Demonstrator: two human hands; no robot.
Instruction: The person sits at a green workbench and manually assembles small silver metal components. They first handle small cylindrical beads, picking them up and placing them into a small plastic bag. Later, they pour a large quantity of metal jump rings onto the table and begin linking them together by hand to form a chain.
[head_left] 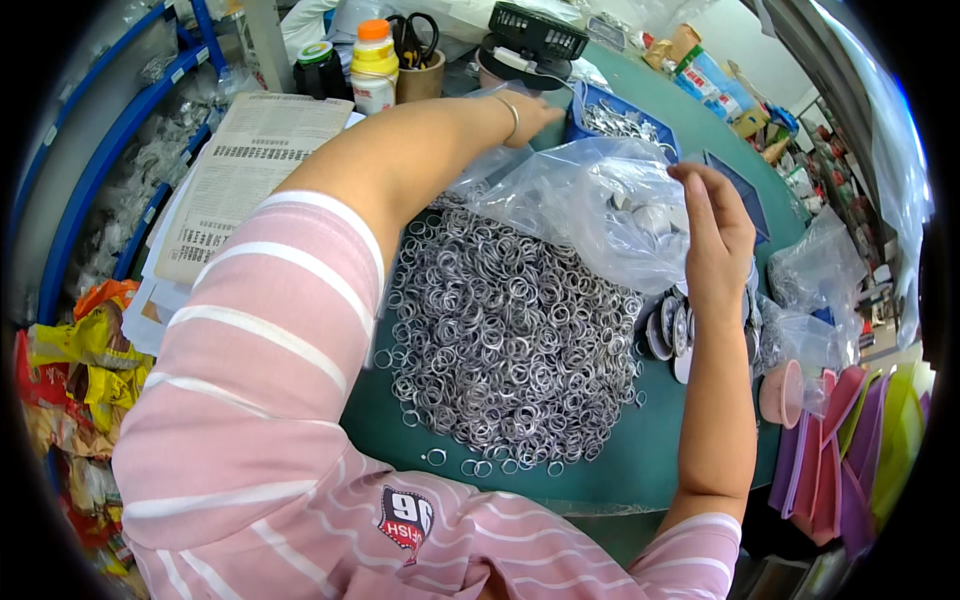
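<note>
Your hands on the clear plastic bag (pixel 590 205)

The bag lies above the heap of metal rings (pixel 510 330) on the green table (pixel 620 470). Your right hand (pixel 715 235), fingers upright, pinches its edge; your outstretched left hand (pixel 525 112) grips its far end.

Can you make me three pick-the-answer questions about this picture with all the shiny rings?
1. Where does the big heap of small silver metal rings lie?
A. on the green tabletop
B. in a blue basket
C. on the floor

2. What colour is the cap of the yellow plastic bottle?
A. green
B. orange
C. white

3. What is the right hand doing?
A. resting flat
B. holding scissors
C. gripping the clear plastic bag

Answers: 1 A, the rings spread over green surface. 2 B, the cap is orange. 3 C, its fingers pinch the bag's edge.
</note>
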